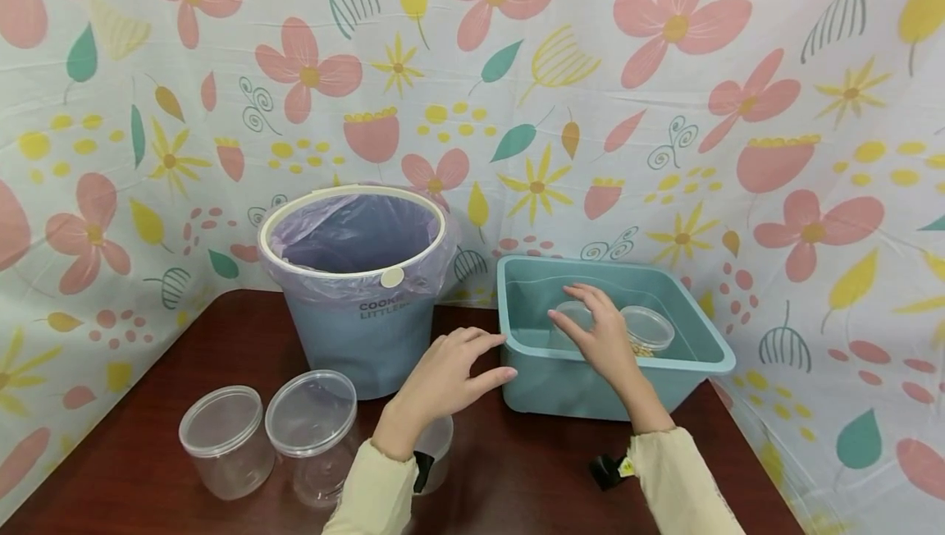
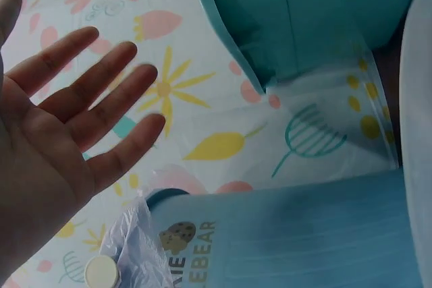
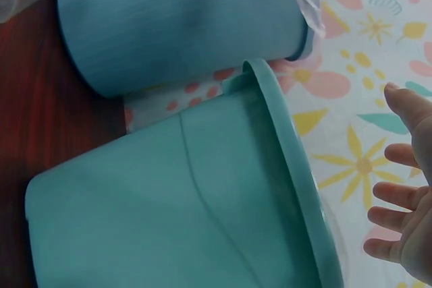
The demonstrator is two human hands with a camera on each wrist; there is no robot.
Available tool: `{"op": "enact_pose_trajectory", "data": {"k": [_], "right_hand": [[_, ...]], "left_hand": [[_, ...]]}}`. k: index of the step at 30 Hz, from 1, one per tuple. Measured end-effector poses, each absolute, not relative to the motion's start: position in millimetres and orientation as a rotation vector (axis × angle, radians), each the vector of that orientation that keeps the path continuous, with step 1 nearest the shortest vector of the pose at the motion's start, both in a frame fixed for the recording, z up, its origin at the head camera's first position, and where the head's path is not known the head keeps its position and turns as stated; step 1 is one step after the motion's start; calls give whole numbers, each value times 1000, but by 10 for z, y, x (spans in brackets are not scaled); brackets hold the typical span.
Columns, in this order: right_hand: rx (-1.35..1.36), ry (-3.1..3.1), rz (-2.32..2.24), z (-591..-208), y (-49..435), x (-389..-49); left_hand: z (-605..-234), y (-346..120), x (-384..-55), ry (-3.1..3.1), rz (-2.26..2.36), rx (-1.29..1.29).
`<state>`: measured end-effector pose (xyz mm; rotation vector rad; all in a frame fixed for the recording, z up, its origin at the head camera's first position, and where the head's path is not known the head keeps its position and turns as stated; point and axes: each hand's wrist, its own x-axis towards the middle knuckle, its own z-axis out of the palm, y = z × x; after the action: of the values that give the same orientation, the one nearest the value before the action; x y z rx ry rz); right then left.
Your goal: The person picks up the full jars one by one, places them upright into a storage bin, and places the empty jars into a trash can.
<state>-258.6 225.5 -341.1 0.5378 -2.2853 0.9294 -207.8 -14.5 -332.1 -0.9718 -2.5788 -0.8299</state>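
Note:
My left hand (image 1: 446, 375), fingers extended and holding nothing, hovers in front of the lined blue bucket (image 1: 362, 330), near the left corner of a teal tub (image 1: 576, 383). In the left wrist view, the palm of the left hand (image 2: 74, 119) shows with fingers spread. Over the tub's front rim reaches my right hand (image 1: 601, 334), its fingers apart. Inside the tub, a clear jar (image 1: 574, 313) is partly hidden behind that hand. To its right stands another clear lidded jar (image 1: 648, 327) with small tan pieces in it. The right wrist view shows the right hand (image 3: 408, 193) with nothing in its fingers.
Two clear lidded jars (image 1: 225, 445) (image 1: 313, 436) stand at the table's left front. A third clear jar (image 1: 440, 445) is partly behind my left wrist. A purple bag liner (image 1: 435, 272) hangs over the bucket's rim. A flowered cloth (image 1: 531, 108) covers the wall behind.

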Motion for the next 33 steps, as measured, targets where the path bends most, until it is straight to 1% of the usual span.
{"op": "enact_pose_trajectory", "data": {"k": [5,26,33], "right_hand": [[574,-2278,928,-3330,2178,-2640],[591,-2239,1076,-2972,1840,-2850],[580,-2203,1184,-2868,1698,-2908]], "left_hand": [[-3334,-162,-2011,-2557,-866,-1016],[-3448,-335,-1722,-2412,-788,-968],[-3565,-378,-1668,-2407,-763,-936]]}}
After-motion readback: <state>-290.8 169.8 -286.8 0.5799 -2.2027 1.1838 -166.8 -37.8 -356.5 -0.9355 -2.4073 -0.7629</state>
